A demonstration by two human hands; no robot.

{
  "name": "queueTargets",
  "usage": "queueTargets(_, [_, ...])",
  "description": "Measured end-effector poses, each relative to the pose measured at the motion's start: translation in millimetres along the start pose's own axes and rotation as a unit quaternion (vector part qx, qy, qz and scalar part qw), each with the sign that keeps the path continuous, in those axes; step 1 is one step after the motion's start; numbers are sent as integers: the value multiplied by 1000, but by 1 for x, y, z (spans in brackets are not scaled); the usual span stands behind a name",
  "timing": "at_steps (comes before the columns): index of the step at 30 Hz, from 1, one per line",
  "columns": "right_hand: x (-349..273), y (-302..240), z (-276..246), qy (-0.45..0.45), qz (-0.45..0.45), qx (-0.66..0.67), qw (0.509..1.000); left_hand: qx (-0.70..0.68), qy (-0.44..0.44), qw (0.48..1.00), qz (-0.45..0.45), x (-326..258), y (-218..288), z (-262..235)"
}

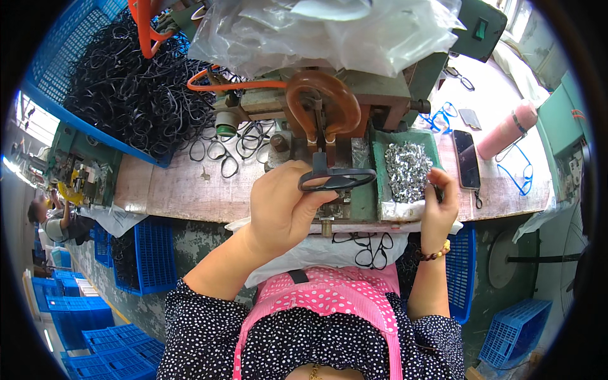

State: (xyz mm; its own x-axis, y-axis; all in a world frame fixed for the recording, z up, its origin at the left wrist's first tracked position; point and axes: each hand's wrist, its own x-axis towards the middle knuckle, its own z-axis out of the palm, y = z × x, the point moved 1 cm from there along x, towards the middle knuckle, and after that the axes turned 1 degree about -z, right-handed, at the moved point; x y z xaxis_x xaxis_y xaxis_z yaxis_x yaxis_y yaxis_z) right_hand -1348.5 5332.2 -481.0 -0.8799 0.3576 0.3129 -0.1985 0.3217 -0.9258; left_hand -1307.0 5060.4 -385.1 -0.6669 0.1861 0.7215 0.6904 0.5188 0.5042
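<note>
My left hand (278,206) is closed on a black eyeglass frame (339,178). It holds the frame at the front of the bench machine, just below its copper-coloured loop (349,107). Fingers and thumb pinch one side of the frame. My right hand (442,206) is at the right rim of a green tray (378,158) heaped with small shiny metal parts (408,170). Its fingers are curled together against the thumb. Whether a part sits between them is too small to make out.
A blue crate (47,79) full of black frames stands at the left. Loose frames (231,149) lie by the machine. Right of the tray are a phone (467,158), a pink bottle (508,130) and blue frames (524,171). Clear plastic (323,31) covers the machine's top. Another person (60,225) is far left.
</note>
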Motion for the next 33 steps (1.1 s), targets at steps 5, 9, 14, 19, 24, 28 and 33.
queueTargets(5, [-13,4,7,-96,-237,-217,942,-5,11,1000,3,1,-2,2])
queueTargets(9, [-11,0,13,-112,-266,-274,918,-2,18,1000,8,3,0,2])
queueTargets(14, [-8,1,21,-65,-262,-222,937,6,31,999,11,8,4,4])
queueTargets(19, [-10,8,34,-24,-191,-91,977,21,46,999,-2,-4,4,-3])
queueTargets(24, [-10,16,33,-17,-183,-70,980,176,116,977,-10,-47,-59,-42])
queueTargets(28, [-8,12,31,-34,-234,-121,964,356,35,919,-166,-94,-149,-64])
queueTargets(33, [-9,7,31,-33,-228,-95,968,341,-16,908,-242,-145,-180,-78])
